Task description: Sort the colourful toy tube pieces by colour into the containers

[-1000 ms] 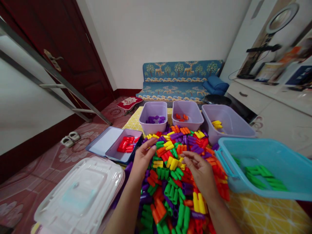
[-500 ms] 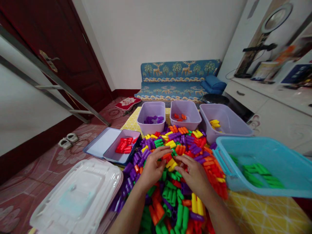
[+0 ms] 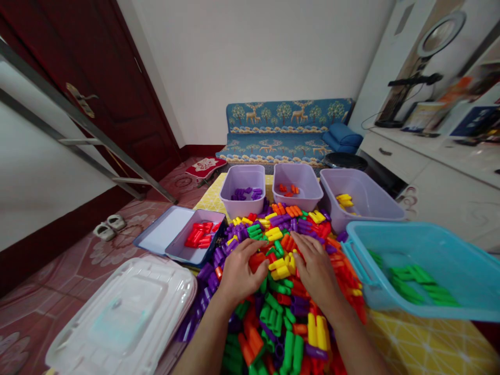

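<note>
A heap of tube-shaped plastic building pieces (image 3: 277,315) in purple, green, orange, red and yellow lies between my forearms. My left hand (image 3: 239,273) curls round an orange plastic piece (image 3: 257,261), which shows between its thumb and fingers. My right hand (image 3: 317,268) rests over the heap with fingers stretched forward, beside a yellow piece (image 3: 292,263). Joined yellow pieces (image 3: 278,269) lie between the two hands. The undersides of the right fingers are hidden.
Lilac bins hold purple (image 3: 242,205), orange (image 3: 299,202) and yellow pieces (image 3: 361,208). A blue tub (image 3: 363,271) with green pieces stands right; an open case (image 3: 174,247) with red ones sits left, behind a white lid (image 3: 128,307). Beyond is a sofa (image 3: 273,143).
My hands have moved apart: the left slightly left with the orange piece, the right forward with straighter fingers. The yellow pieces between them now show more fully.
</note>
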A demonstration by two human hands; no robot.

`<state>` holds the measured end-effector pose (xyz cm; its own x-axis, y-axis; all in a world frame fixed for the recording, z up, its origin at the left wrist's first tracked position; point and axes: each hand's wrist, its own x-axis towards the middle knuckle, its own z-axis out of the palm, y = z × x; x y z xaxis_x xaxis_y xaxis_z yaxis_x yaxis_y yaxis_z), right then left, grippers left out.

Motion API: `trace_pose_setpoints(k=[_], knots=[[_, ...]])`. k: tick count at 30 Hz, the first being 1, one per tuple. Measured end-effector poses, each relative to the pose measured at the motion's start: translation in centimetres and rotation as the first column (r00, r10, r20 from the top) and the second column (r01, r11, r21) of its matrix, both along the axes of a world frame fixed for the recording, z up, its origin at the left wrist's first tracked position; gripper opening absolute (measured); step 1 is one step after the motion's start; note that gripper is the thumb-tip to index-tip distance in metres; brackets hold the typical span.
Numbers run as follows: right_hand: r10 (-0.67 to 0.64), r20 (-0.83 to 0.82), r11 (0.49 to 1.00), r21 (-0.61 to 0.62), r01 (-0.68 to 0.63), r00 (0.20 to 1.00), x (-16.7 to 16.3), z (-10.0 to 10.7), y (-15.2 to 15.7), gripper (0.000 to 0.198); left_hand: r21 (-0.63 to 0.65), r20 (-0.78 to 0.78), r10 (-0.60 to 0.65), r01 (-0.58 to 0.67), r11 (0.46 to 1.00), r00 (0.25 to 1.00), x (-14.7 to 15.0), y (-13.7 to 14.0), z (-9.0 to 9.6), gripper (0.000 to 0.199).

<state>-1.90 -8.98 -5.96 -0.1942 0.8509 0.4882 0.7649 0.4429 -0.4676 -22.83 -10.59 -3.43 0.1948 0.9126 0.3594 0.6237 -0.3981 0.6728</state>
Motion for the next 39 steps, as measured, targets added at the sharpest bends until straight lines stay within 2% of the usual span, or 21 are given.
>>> trace_pose_setpoints(k=[4,8,11,14,16,18,21,23,25,27,29,30,32,35,37,39], knots=[[-0.026,0.035,1.0,0.005,0.025,0.999,-0.2,0.2,0.2,0.044,0.011,-0.066,-0.031,0.032,0.999,0.997,0.0,-0.1,-0.2,0.043],[-0.018,0.03,0.999,-0.034,0.019,0.999,-0.5,0.6,0.0,0.028,0.007,-0.055,-0.025,0.025,1.0,0.998,0.2,0.0,-0.7,0.042],[-0.017,-0.056,0.999,-0.032,0.015,0.998,-0.4,0.8,-0.2,0.017,-0.002,-0.036,-0.028,0.028,1.0,0.999,0.4,0.2,-1.0,0.04],[-0.084,-0.216,0.996,-0.034,0.078,0.973,0.1,1.3,-0.6,0.02,0.002,-0.018,-0.021,0.021,1.0,1.0,0.4,0.3,-1.3,0.038],[-0.113,-0.319,0.988,-0.135,0.072,0.941,0.7,2.1,-1.1,0.028,0.003,-0.01,-0.016,0.016,1.0,1.0,0.4,0.3,-1.4,0.038],[-0.079,-0.371,0.956,-0.291,-0.035,0.925,1.4,3.0,-1.5,0.032,-0.004,-0.013,-0.02,0.02,1.0,1.0,0.4,0.3,-1.4,0.039],[0.073,-0.271,0.863,-0.466,-0.197,0.96,2.4,4.6,-1.5,0.023,-0.012,-0.026,-0.029,0.028,1.0,0.999,0.4,0.4,-1.3,0.038],[0.113,-0.221,0.835,-0.508,-0.213,0.969,2.7,5.6,-0.7,0.016,-0.013,-0.023,-0.033,0.033,0.999,0.999,0.4,0.4,-1.4,0.037],[-0.006,-0.356,0.88,-0.446,-0.165,0.935,2.4,6.5,0.3,0.021,-0.01,0.016,-0.047,0.047,0.999,0.999,0.3,0.5,-1.5,0.036],[-0.111,-0.591,0.954,-0.288,-0.079,0.799,1.7,7.0,1.3,0.037,0.011,0.113,-0.063,0.063,0.998,0.992,0.3,0.6,-1.8,0.035],[-0.081,-0.724,0.989,-0.142,-0.034,0.685,0.8,7.0,1.6,0.054,0.052,0.235,-0.054,0.043,0.998,0.97,0.1,0.7,-2.0,0.036],[-0.051,-0.734,0.994,-0.104,-0.038,0.678,0.3,6.8,1.6,0.058,0.069,0.286,-0.041,0.023,0.997,0.957,0.1,0.7,-2.1,0.036],[-0.025,-0.665,0.991,-0.114,-0.068,0.747,-0.4,6.1,0.9,0.048,0.074,0.359,-0.02,-0.007,0.997,0.933,-0.1,0.8,-2.2,0.036],[-0.027,-0.446,0.964,-0.249,-0.094,0.895,-1.0,4.9,-0.6,0.025,0.013,0.455,-0.036,0.033,0.999,0.89,-0.2,1.0,-2.3,0.034],[-0.023,-0.307,0.928,-0.362,-0.094,0.951,-1.3,4.4,-1.6,0.022,-0.023,0.525,-0.065,0.091,0.996,0.849,-0.3,1.0,-2.3,0.033],[-0.017,-0.187,0.897,-0.437,-0.068,0.982,-1.7,4.1,-2.4,0.028,-0.035,0.572,-0.094,0.139,0.99,0.815,-0.3,1.0,-2.3,0.033]])
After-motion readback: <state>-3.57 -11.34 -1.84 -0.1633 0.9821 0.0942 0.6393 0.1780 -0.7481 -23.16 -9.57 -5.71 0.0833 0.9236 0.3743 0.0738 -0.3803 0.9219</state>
